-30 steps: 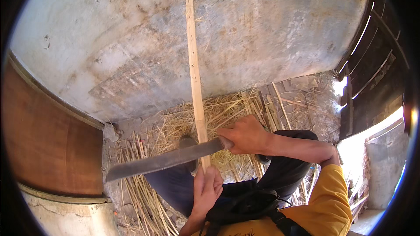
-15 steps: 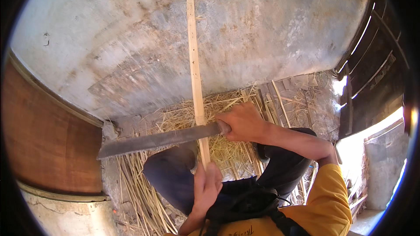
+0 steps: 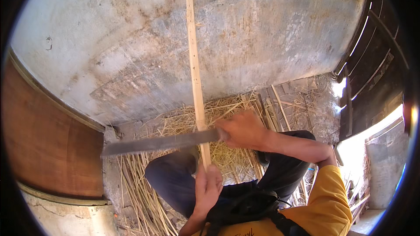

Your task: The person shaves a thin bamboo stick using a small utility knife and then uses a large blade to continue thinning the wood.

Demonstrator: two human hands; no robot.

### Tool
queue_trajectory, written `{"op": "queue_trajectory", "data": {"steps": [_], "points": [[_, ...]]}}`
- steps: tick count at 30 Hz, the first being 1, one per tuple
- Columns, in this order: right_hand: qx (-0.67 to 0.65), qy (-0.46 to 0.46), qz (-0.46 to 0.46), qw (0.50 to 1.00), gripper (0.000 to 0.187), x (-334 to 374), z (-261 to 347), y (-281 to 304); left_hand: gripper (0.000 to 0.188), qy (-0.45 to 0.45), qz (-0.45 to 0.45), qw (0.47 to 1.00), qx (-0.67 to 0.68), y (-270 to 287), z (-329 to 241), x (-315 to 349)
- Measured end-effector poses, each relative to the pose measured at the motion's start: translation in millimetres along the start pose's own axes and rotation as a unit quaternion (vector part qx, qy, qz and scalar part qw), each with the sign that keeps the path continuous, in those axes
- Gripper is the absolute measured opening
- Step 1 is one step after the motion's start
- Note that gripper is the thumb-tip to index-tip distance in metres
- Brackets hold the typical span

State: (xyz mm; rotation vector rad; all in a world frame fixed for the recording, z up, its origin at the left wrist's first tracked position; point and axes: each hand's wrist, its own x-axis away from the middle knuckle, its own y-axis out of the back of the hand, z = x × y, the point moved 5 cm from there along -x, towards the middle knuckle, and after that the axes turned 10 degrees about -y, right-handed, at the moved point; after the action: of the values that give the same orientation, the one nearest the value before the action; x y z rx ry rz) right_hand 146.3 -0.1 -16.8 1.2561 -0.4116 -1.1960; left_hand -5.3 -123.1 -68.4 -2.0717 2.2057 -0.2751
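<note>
A long pale wooden strip, perhaps split bamboo (image 3: 194, 65), stretches from my lap up toward the wall. Its lower end is gripped in my left hand (image 3: 208, 189), with fingers wrapped round it. My right hand (image 3: 246, 130) is closed on the handle of a machete (image 3: 162, 144), slightly smeared by motion. The long dark blade points left and crosses over the strip, a short way above my left hand. Whether the edge touches the strip I cannot tell.
Shavings (image 3: 227, 159) lie heaped on the ground between my bent legs. Several thin strips (image 3: 142, 188) are piled at the left. A stained wall (image 3: 262, 39) rises ahead, a brown wooden panel (image 3: 52, 135) stands left, and dark boards (image 3: 372, 78) are at the right.
My right hand and the machete have moved slightly down, nearer my left hand. The strip's far end sits a little lower in view. My left hand keeps its hold.
</note>
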Motion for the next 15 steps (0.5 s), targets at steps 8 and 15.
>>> {"op": "queue_trajectory", "data": {"steps": [8, 15], "points": [[0.0, -0.023, -0.044, 0.999, 0.018, -26.3, -29.6, 3.5, 0.023, -0.013, 0.0, 1.0, -0.01, -0.9, -1.2, -1.8], [0.03, 0.033, 0.001, 0.999, 0.024, -2.2, 2.7, -3.2, 0.016, -0.03, 0.004, 0.999, -0.035, 0.5, 2.2, -2.7]]}}
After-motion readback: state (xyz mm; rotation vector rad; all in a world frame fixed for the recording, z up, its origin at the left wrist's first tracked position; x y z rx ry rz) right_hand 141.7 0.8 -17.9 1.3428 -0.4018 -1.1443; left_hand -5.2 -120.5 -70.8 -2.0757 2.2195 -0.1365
